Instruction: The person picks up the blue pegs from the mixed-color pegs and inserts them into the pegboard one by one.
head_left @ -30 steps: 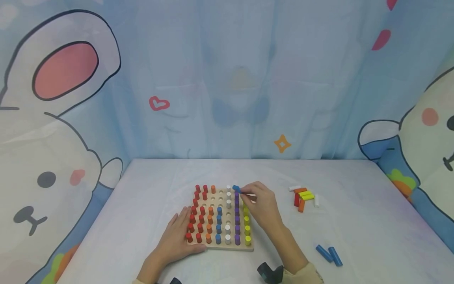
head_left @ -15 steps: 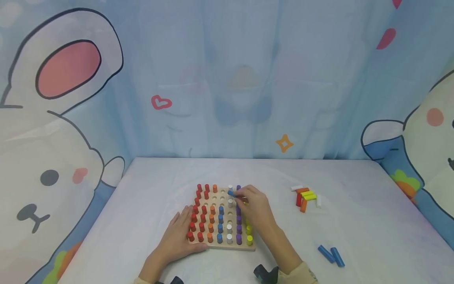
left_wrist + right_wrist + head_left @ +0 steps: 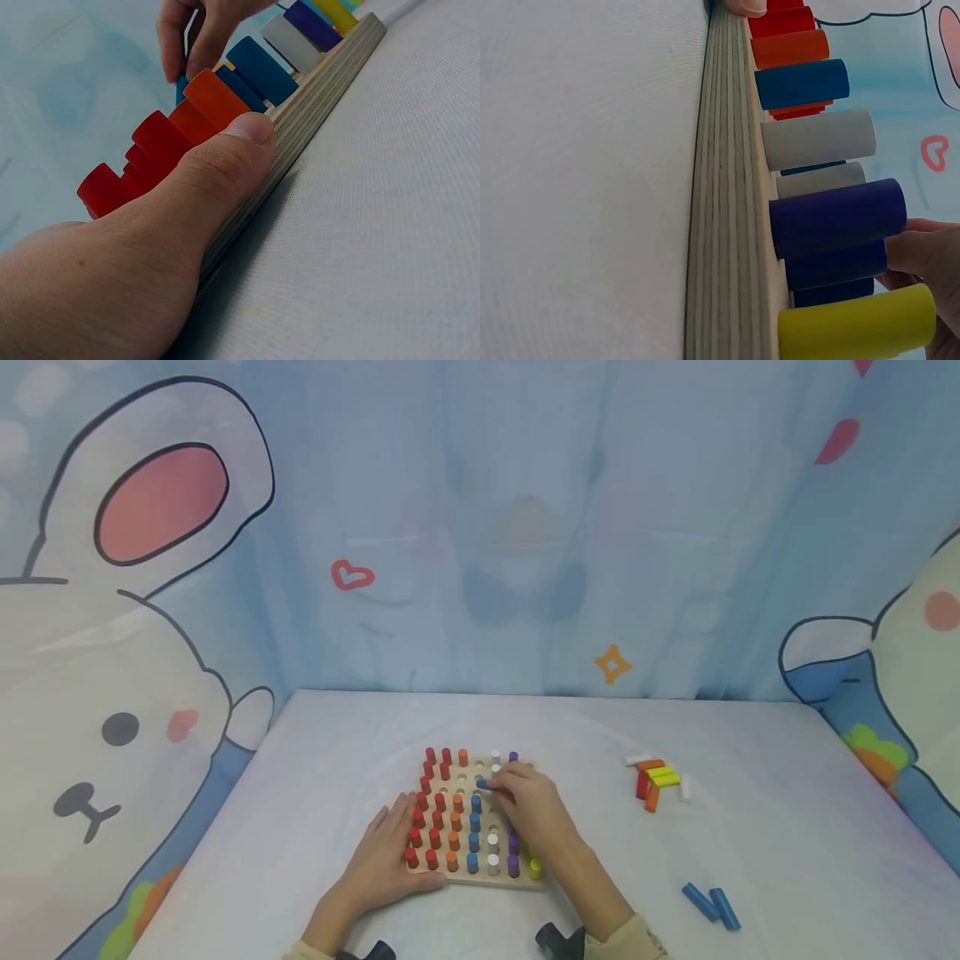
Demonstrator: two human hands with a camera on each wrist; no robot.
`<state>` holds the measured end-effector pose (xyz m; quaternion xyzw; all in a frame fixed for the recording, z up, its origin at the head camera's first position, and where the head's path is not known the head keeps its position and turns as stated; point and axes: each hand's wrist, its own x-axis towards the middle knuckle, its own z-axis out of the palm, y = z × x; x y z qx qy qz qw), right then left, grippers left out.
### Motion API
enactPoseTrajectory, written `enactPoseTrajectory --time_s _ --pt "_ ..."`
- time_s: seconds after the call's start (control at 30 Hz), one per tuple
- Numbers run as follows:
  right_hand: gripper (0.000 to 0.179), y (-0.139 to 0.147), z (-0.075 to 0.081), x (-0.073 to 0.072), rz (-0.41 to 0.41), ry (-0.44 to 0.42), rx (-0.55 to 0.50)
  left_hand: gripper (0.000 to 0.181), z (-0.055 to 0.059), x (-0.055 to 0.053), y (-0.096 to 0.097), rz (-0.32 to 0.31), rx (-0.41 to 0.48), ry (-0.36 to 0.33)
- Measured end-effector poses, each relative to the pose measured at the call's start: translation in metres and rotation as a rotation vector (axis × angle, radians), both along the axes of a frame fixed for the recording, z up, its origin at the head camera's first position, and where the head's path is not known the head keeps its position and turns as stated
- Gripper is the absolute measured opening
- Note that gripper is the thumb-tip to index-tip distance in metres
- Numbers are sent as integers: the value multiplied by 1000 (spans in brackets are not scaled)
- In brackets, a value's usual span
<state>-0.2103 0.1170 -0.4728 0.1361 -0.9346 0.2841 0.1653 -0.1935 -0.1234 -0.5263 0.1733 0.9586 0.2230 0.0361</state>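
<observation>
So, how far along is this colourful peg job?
Looks partway. Done: the leftmost red column is filled, and four blue pegs stand in line. In hand: the right hand pinches another blue peg at that blue line, while the left hand rests against the board. Left: several open holes show, and two blue pegs and a mixed-colour pile of pegs lie loose on the table.
</observation>
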Motion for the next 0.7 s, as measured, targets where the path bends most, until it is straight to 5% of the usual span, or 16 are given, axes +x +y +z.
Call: enactPoseTrajectory --time_s 0.23,0.7 --pt "13 -5 -4 -4 47 -50 43 121 2 1 1 -9 2 1" --pt "13 -10 -10 -4 75 55 110 123 -1 -1 -1 -13 -10 22"
